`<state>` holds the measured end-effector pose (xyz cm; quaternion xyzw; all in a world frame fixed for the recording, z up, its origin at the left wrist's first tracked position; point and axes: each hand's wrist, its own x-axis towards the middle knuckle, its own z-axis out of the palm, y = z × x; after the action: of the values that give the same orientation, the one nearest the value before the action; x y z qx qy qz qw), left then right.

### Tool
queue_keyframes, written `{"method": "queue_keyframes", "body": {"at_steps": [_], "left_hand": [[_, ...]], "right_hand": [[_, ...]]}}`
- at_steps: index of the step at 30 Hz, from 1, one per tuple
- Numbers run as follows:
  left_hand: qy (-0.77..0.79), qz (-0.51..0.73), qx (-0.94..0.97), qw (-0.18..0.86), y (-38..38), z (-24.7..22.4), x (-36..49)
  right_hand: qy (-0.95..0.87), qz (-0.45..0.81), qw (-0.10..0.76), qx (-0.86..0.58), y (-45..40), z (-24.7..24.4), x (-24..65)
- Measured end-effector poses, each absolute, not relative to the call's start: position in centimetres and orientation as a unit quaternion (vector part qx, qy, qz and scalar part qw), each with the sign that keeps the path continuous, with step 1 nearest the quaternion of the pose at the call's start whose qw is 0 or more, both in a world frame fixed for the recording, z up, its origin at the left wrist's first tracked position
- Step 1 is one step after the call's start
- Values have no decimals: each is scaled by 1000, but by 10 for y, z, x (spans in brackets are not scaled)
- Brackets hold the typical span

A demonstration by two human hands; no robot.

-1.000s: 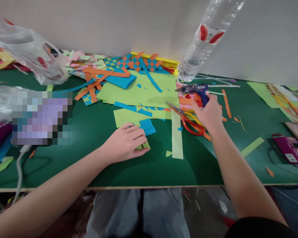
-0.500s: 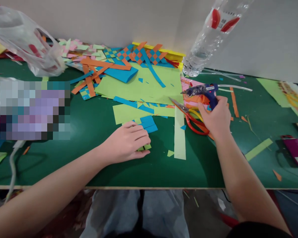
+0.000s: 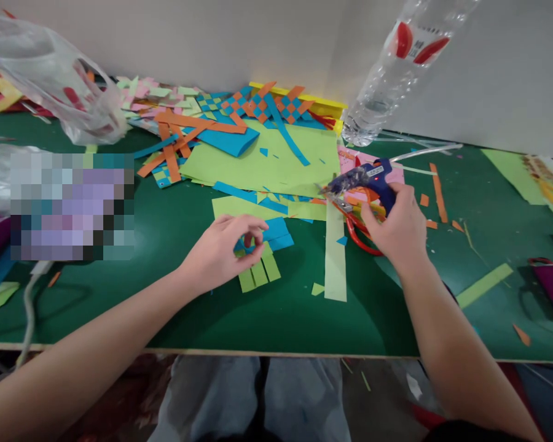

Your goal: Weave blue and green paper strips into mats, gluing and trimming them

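Observation:
My right hand (image 3: 399, 230) grips the handle of a dark blue glue gun (image 3: 381, 184), whose nozzle points left over the scissors. A clear glue stick (image 3: 426, 151) sticks out of its back. Red-handled scissors (image 3: 362, 238) lie partly beneath the gun and hand. My left hand (image 3: 225, 252) is raised a little above a slit light green paper piece (image 3: 260, 273), its thumb and fingers curled into a ring with a gap between the tips; nothing shows in it. A blue slit paper piece (image 3: 279, 233) lies just beyond the fingers.
Large green sheets (image 3: 267, 159) lie at the centre back, with woven blue-and-orange pieces (image 3: 260, 105) behind. A plastic bottle (image 3: 382, 86) stands behind the gun. At the left are a plastic bag (image 3: 69, 92) and a blurred-out device (image 3: 74, 205) with a cable (image 3: 29, 307).
My left hand has lifted off the green slit piece and its fingers have curled, uncovering the paper. The glue gun in my right hand has tilted and moved left and down over the scissors.

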<state>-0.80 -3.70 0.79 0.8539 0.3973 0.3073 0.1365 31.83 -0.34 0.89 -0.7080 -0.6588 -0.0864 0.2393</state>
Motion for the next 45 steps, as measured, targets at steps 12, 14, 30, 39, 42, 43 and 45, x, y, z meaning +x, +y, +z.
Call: {"method": "queue_keyframes", "body": {"at_steps": [12,14,30,39,42,43,45], "left_hand": [[510,332,742,281,-19,8,-18],[516,332,740,275,-18,7,-18],[522,316,748,264,-15,8,-19],[510,301,772,232,-13,9,-21],[509,299,774,228,-12,10,-22],[510,299,774,226,-11,10,-22],[514,298,774,220,-11,11,-22]], "right_hand": [[-792,-126,228,-553,-24,16,291],[-805,-126,228,-533,-26,16,286],[-848,-143,200,-469,-35,10,273],[-851,-159,186,-464,-36,12,272],[-852,-157,185,-464,-36,13,272],[-852,-158,185,-464,-37,14,272],[-852,-158,186,-463,-37,14,273]]}}
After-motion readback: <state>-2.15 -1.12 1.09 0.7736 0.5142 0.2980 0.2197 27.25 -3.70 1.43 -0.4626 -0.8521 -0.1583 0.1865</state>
